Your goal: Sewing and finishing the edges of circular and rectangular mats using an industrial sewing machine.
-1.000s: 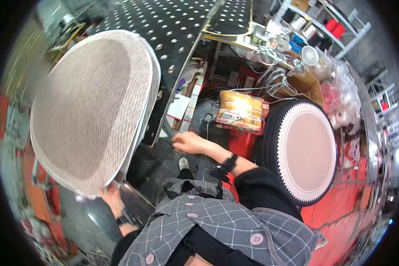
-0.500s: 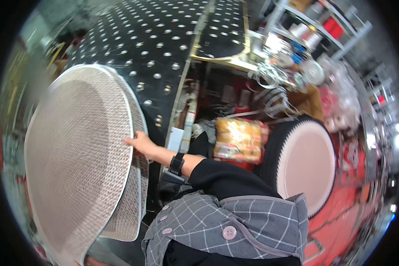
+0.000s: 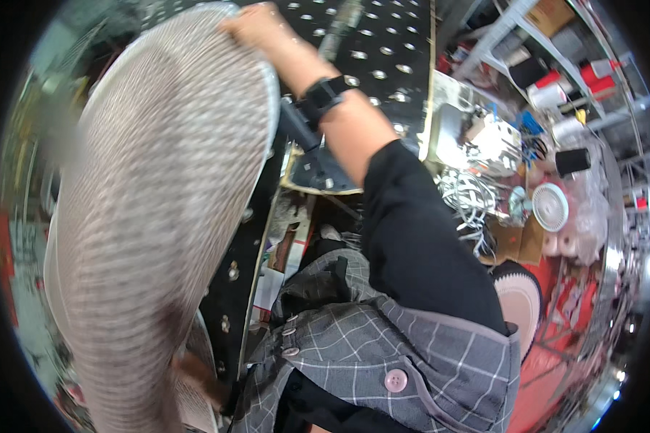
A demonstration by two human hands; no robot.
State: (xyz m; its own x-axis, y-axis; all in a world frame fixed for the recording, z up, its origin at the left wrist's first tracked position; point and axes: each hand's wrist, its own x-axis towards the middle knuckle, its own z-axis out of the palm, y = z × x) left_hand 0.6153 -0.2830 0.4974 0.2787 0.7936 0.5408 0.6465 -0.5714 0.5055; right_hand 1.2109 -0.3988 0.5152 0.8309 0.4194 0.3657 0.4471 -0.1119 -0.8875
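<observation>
A large oval mat (image 3: pixel 159 144), woven in grey-beige with a pale bound edge, fills the left side, tilted up and bent, with its lower part blurred. My right hand (image 3: pixel 261 30) is closed on its upper right edge, the arm stretched far forward. Low down, my left hand (image 3: pixel 197 377) is beside the mat's lower part; it is smeared and its fingers are hidden. Behind this hand shows part of another woven piece (image 3: pixel 202 345) with a pale edge. Beneath lies a black table (image 3: pixel 372 54) dotted with shiny metal studs.
On the right, a bundle of white cables (image 3: pixel 469 198), a small white fan (image 3: pixel 550 207) and a cardboard box (image 3: pixel 516 242) crowd together. A metal shelf (image 3: pixel 516 22) holds thread spools (image 3: pixel 549 96). Near my right side stands a round pink-topped seat (image 3: pixel 521 303) with a dark rim.
My right hand has gone forward and up, lifting the mat's edge, and the mat now bends. My left hand shows more beside its lower part. The view has shifted.
</observation>
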